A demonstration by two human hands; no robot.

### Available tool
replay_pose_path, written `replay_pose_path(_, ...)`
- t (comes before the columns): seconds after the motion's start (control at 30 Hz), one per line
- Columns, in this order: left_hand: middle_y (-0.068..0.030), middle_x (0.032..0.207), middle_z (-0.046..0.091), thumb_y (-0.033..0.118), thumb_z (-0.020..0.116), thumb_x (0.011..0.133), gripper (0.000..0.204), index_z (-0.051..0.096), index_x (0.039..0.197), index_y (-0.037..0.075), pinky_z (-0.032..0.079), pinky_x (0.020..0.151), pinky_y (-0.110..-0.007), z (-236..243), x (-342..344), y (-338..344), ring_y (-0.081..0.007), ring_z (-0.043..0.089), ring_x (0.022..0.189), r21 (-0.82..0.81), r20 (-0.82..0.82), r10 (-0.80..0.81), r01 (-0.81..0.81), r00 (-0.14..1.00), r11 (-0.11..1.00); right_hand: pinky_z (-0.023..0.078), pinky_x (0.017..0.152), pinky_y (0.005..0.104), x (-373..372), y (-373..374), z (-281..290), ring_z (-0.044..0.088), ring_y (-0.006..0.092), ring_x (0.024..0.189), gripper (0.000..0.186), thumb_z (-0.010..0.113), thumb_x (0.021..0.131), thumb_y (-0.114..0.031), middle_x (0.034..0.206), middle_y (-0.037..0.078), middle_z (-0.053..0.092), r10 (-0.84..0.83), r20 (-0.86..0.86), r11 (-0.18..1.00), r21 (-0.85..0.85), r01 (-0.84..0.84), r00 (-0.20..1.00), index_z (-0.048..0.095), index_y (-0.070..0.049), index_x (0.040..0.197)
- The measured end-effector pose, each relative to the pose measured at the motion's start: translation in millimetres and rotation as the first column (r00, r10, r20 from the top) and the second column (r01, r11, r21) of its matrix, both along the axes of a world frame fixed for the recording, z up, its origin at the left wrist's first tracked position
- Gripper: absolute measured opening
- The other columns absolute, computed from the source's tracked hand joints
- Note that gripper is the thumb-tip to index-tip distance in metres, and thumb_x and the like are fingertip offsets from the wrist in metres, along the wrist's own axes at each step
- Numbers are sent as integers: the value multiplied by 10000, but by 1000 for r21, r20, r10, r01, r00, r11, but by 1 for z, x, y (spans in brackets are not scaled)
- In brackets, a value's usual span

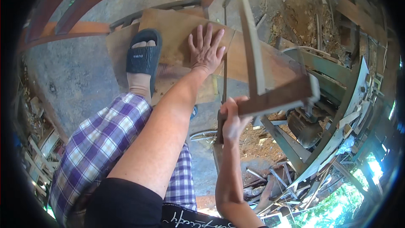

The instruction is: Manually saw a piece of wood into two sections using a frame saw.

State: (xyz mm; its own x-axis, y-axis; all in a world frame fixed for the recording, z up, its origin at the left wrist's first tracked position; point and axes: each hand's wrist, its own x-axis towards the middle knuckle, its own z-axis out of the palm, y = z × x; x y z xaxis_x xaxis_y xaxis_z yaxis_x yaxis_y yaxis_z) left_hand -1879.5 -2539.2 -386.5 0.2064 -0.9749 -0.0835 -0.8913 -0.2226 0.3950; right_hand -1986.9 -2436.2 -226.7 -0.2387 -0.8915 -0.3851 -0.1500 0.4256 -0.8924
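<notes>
My left hand (pixel 206 48) lies flat with spread fingers on a thin brown wooden board (pixel 171 27). My foot in a black slide sandal (pixel 143 55) stands on the same board, just left of that hand. My right hand (pixel 232 118) is closed around the lower end of a wooden frame saw (pixel 276 97). The saw's long centre bar (pixel 252 46) rises toward the top of the view. Its thin blade (pixel 225 69) runs upright along the board's right edge, close beside my left hand. Under the board lies a wider reddish plank (pixel 274 65).
Grey concrete floor (pixel 80 76) spreads to the left. Curved reddish wooden pieces (pixel 84 27) lie beyond the board. A green-framed machine (pixel 333 71) stands at the right, with wood offcuts and sawdust (pixel 270 177) around its base. More scraps are piled at the far left (pixel 40 143).
</notes>
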Motion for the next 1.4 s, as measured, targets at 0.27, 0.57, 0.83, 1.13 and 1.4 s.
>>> replay_pose_path(0.27,-56,1587,149,447,500,915,627,265,1489,363,66,1116,-602,1,0,-5,-343,118,1449,8,-8,6,-6,1000,1000,405,492,256,6,27,79,472,107,512,93,545,843,-61,604,70,550,38,107,996,-84,-29,994,490,-53,768)
replay_pose_path(0.57,-47,1590,148,439,490,923,624,244,1492,370,87,1119,-594,-3,-3,-2,-339,117,1449,-4,68,-15,15,998,1000,426,492,295,-21,-23,10,464,142,460,173,548,815,-37,526,44,482,-183,235,982,87,167,955,454,-65,672)
replay_pose_path(0.83,-58,1586,157,440,500,920,619,261,1487,368,82,1115,-600,-1,-2,9,-340,111,1451,-54,35,-39,40,999,998,460,548,299,0,57,73,475,129,521,74,522,864,-42,583,52,503,-94,122,994,-38,99,988,461,-61,826)
replay_pose_path(1.13,-60,1582,171,439,481,931,600,267,1487,367,82,1112,-603,-3,-2,5,-346,121,1447,-33,71,-45,48,996,998,374,413,260,-5,11,10,445,107,444,155,548,857,14,532,18,467,15,63,997,-77,-10,998,456,-64,759)
replay_pose_path(1.4,-61,1581,169,423,491,927,591,284,1478,369,76,1116,-595,-3,-4,10,-350,121,1445,-67,88,-37,43,995,997,320,427,252,7,-29,-27,449,64,476,186,610,822,-44,566,-16,497,-103,108,994,-19,105,989,511,-33,665)
